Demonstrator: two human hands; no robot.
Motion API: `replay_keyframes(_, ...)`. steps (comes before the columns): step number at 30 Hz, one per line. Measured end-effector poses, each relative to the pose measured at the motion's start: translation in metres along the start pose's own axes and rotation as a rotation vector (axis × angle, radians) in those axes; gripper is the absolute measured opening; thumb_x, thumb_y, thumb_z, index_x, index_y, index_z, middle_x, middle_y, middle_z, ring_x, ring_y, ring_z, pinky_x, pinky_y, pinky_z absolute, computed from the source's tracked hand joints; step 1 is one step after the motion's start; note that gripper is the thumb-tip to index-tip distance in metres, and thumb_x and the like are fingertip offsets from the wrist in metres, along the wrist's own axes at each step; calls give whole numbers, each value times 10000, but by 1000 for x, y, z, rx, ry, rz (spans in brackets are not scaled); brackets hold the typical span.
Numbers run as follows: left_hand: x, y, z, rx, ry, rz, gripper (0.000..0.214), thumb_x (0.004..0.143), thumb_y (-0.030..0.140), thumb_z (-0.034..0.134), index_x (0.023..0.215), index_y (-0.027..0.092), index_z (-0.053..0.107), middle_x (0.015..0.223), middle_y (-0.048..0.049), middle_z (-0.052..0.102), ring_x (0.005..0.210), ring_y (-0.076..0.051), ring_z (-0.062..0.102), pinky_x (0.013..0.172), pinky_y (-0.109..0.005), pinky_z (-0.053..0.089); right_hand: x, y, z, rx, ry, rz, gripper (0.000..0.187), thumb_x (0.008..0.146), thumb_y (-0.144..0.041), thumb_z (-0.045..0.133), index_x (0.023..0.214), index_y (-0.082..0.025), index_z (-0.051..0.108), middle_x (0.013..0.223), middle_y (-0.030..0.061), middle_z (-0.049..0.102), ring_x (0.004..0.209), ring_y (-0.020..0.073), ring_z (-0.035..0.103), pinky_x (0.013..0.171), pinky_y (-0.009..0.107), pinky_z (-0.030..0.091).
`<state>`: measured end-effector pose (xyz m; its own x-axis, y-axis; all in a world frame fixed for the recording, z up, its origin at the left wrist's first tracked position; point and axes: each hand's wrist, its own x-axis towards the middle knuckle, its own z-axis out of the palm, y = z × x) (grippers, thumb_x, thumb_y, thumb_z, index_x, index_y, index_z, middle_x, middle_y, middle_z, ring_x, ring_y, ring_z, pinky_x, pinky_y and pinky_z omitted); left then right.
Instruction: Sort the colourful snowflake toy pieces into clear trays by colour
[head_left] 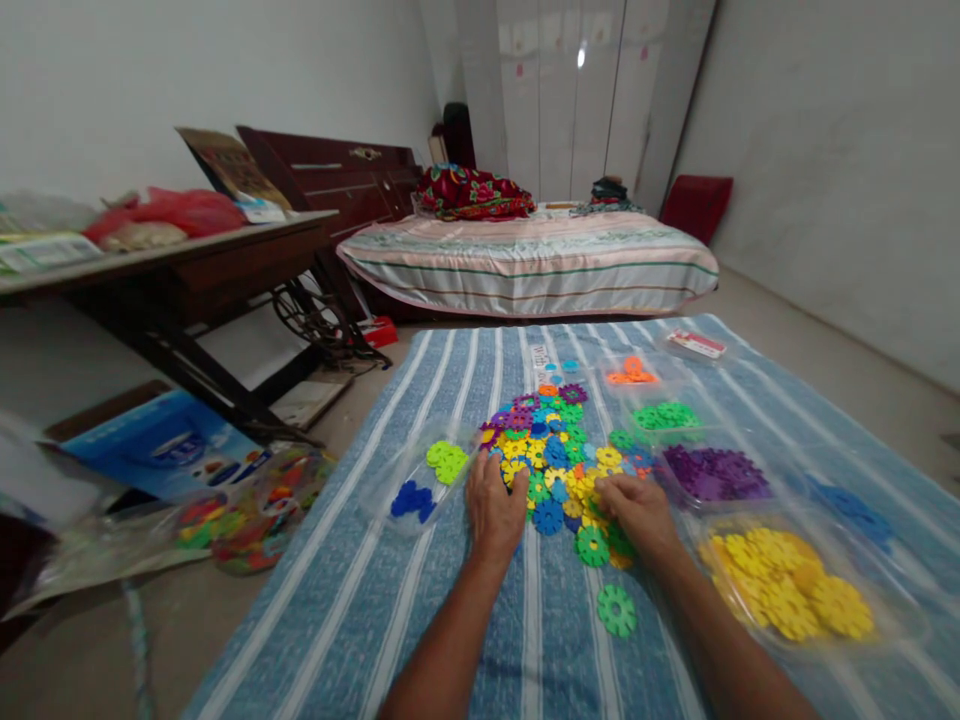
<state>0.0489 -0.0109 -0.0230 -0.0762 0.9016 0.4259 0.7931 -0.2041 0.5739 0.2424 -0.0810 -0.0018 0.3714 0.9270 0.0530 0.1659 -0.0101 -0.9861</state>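
A loose pile of notched plastic building discs [556, 453] in many colours lies on the striped cloth. My left hand [495, 508] rests at the pile's left edge, thumb and fingers apart, holding nothing that I can see. At the right side of the pile, my right hand [641, 512] pinches a yellow disc [592, 490], partly hidden by the fingers. Nearest to me lies a separate green disc [616, 611]. Beside my left hand, a clear container [382, 465] holds lime green and dark blue discs. Yellow discs [780, 585] fill a clear tray right of my right arm.
Farther up on the right, clear compartments hold purple discs [716, 472], green discs [666, 416] and orange discs [632, 373]. Blue discs [855, 512] lie at far right. A small box [697, 344] sits near the far corner. Beyond stands a bed [525, 265]; a sewing table [187, 255] is left.
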Motion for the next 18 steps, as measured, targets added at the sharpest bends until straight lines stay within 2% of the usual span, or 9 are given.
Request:
replay_keyframes(6, 2, -6, 5, -62, 60, 82, 414, 851, 386, 543, 1187, 148, 586, 1322, -183, 573, 1261, -319, 524, 1063, -521, 431, -8, -2, 0, -56, 90, -42, 488, 775, -579, 586, 475, -200, 521, 464, -11, 466, 469, 132, 445, 491, 263, 368)
replay_keyframes(9, 6, -8, 4, -96, 60, 83, 414, 859, 387, 535, 1194, 150, 583, 1319, -179, 578, 1262, -303, 529, 1074, -498, 432, -10, -1, -1, -161, 206, -162, 427, 831, -529, 553, 562, -199, 587, 534, -2, 524, 526, 150, 498, 539, 276, 408)
replay_keyframes(13, 11, -7, 2, -123, 48, 73, 421, 867, 385, 520, 1202, 138, 582, 1330, -188, 571, 1276, -298, 518, 1089, -493, 419, -4, 12, -1, -366, 343, -399, 276, 859, -429, 535, 807, -198, 677, 852, 80, 684, 849, 229, 627, 819, 377, 487)
replay_keyframes(15, 12, -6, 2, -131, 46, 74, 421, 871, 382, 513, 1207, 138, 580, 1335, -186, 569, 1276, -295, 519, 1088, -490, 420, 2, 22, 2, -464, 380, -419, 300, 852, -437, 537, 934, -189, 684, 1009, 126, 688, 1002, 269, 612, 923, 451, 464)
replay_keyframes(18, 12, -6, 3, -131, 45, 76, 415, 873, 384, 504, 1191, 131, 587, 1318, -188, 581, 1263, -298, 531, 1075, -488, 431, 6, 32, 10, -535, 319, -387, 363, 847, -452, 548, 1040, -173, 677, 1103, 149, 672, 1081, 292, 587, 971, 504, 444)
